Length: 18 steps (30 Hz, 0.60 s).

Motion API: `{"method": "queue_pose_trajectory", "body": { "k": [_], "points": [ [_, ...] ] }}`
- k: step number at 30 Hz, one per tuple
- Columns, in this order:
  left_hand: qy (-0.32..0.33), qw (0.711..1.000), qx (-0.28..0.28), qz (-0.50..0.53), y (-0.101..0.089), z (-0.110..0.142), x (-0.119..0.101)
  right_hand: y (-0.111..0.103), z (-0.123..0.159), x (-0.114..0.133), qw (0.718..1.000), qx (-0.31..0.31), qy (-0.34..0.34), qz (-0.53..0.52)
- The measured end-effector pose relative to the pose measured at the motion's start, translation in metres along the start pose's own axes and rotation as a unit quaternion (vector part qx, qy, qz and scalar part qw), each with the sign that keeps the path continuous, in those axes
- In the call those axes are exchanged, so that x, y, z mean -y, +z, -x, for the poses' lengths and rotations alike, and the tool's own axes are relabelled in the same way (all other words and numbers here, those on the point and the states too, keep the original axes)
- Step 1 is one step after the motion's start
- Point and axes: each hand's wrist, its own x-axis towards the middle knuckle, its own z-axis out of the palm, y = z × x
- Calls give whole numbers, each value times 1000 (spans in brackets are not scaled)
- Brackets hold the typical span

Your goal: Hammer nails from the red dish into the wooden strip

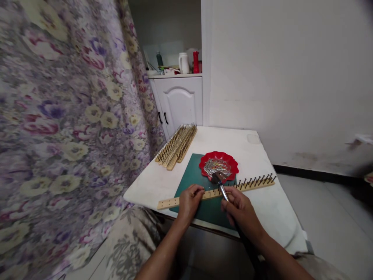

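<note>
My right hand point(240, 210) is wrapped round a hammer point(223, 192) with a shiny metal shaft and a dark head, held above the wooden strip point(169, 203). The strip lies slantwise across a green mat point(186, 179). Dark screw-like nails point(258, 181) stand along its right part, and small holes show at its left end. My left hand point(189, 200) rests over the strip, thumb and fingertips pinched together close to its surface; what they hold is too small to make out. Just behind the hammer head sits a red scalloped dish point(235, 166) full of loose silver nails point(217, 167).
Several wooden strips studded with nails point(177, 147) lie at the back left of the white-covered table point(233, 142). A floral curtain point(72, 128) hangs at left. Behind stands a white cabinet point(182, 99), with a white jug point(183, 63) and a red bottle point(196, 63) on top.
</note>
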Motion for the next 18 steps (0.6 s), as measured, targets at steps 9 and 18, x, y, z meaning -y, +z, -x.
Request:
{"method": "queue_pose_trajectory", "body": {
  "k": [9, 18],
  "points": [
    [17, 999, 7, -32, -3, 1, -6, 6, -1, -7, 999, 45, 18, -9],
    [21, 999, 9, -45, -2, 1, -1, 18, -8, -12, 996, 80, 40, -2]
  ]
}}
